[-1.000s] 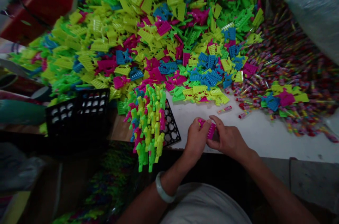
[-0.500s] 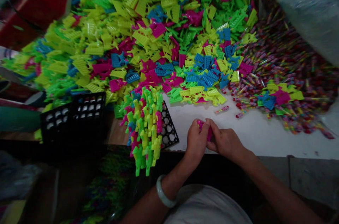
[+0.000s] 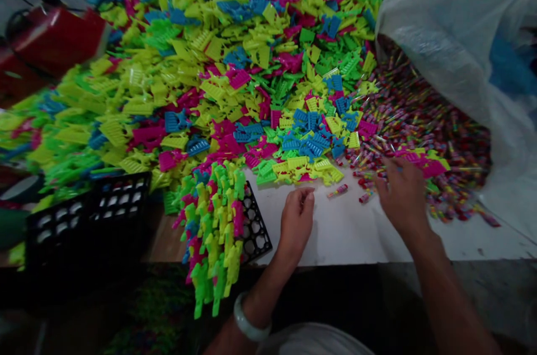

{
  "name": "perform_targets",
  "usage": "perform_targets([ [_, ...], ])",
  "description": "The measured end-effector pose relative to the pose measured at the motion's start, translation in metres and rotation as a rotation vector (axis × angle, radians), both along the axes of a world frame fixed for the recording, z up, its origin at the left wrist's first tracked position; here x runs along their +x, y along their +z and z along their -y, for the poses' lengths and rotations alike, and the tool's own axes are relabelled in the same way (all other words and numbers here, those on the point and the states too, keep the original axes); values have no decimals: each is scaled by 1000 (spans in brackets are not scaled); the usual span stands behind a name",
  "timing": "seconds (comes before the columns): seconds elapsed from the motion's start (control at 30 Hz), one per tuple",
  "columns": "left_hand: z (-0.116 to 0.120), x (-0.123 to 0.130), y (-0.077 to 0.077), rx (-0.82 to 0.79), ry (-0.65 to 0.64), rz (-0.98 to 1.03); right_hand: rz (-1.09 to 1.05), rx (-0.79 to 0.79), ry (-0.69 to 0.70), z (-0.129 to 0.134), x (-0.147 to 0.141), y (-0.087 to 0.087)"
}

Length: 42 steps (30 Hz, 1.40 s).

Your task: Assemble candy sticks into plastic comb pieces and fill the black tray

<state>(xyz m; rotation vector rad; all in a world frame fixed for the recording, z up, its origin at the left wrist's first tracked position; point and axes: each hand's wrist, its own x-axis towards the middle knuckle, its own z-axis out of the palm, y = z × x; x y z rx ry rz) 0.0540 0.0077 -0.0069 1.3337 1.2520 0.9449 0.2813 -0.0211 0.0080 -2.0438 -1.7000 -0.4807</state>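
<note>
My left hand [image 3: 296,223] is over the white table edge, its fingers curled together and nothing visible in them. My right hand [image 3: 403,198] has its thumb and fingers apart, just left of a small stack of pink and yellow plastic pieces [image 3: 432,166] lying on wrapped candies [image 3: 444,120]. A single wrapped candy [image 3: 338,191] lies on the table between my hands. Left of my left hand, a cluster of green, yellow, pink and blue pieces [image 3: 216,232] stands upright, partly covering a black tray with round holes [image 3: 257,232].
A large heap of coloured plastic pieces [image 3: 188,64] covers the back of the table [image 3: 335,243]. Black grid trays [image 3: 121,198] stand at the left, with a red machine [image 3: 54,45] behind. A clear plastic bag [image 3: 453,36] stands at the back right.
My hands have moved apart, the right one out to the candies. The pink piece between them has left my left hand; pink now shows on top of the small stack. The view has shifted.
</note>
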Motion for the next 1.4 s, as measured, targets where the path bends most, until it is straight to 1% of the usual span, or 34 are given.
perform_targets([
  [0.07,-1,4,-6,35,1,-26,-96,-38,242,-28,-20,-14],
  [0.1,-1,4,-8,48,1,-37,-110,-62,315,-42,-30,-20],
  [0.17,0,3,-10,32,2,-38,-111,-102,362,-64,-45,-31],
  [0.23,0,-1,-9,-38,8,4,-76,-126,366,-73,-50,-38],
  [0.3,0,-6,-6,-113,16,66,-49,-95,372,-68,-46,-39],
  [0.37,-1,-8,-3,-151,23,113,-81,-5,386,-52,-40,-37],
  [0.43,-1,-8,-1,-166,32,152,-202,119,383,-31,-39,-31],
  [0.5,-1,-6,0,-171,37,196,-405,202,363,-11,-44,-23],
  [0.57,-1,-5,4,-182,36,242,-634,144,366,4,-55,-17],
  [0.63,-1,-6,10,-247,19,307,-755,78,395,15,-67,-14],
  [0.67,-1,-7,13,-308,-9,351,-747,76,426,19,-72,-14],
  [0.73,0,-10,19,-433,-89,439,-637,118,521,24,-77,-19],
  [0.8,1,-14,20,-468,-136,465,-515,80,646,25,-77,-26],
  [0.83,3,-15,18,-446,-122,451,-476,38,676,24,-75,-29],
  [0.87,4,-17,16,-413,-89,427,-446,11,658,22,-73,-32],
  [0.9,5,-18,12,-384,-49,401,-416,-8,592,20,-70,-34],
  [0.97,8,-19,5,-347,12,362,-331,-52,403,14,-65,-35],
  [1.0,8,-20,3,-339,24,352,-278,-94,320,12,-64,-35],
  [1.07,9,-21,0,-337,35,357,-176,-217,237,9,-62,-34],
  [1.13,9,-21,2,-358,45,394,-128,-307,227,9,-64,-33],
  [1.2,9,-21,5,-398,65,438,-184,-296,225,12,-66,-33],
  [1.3,11,-21,7,-442,56,460,-436,-205,274,18,-71,-29],
  [1.4,14,-21,5,-425,-9,408,-646,-192,405,25,-79,-21],
])
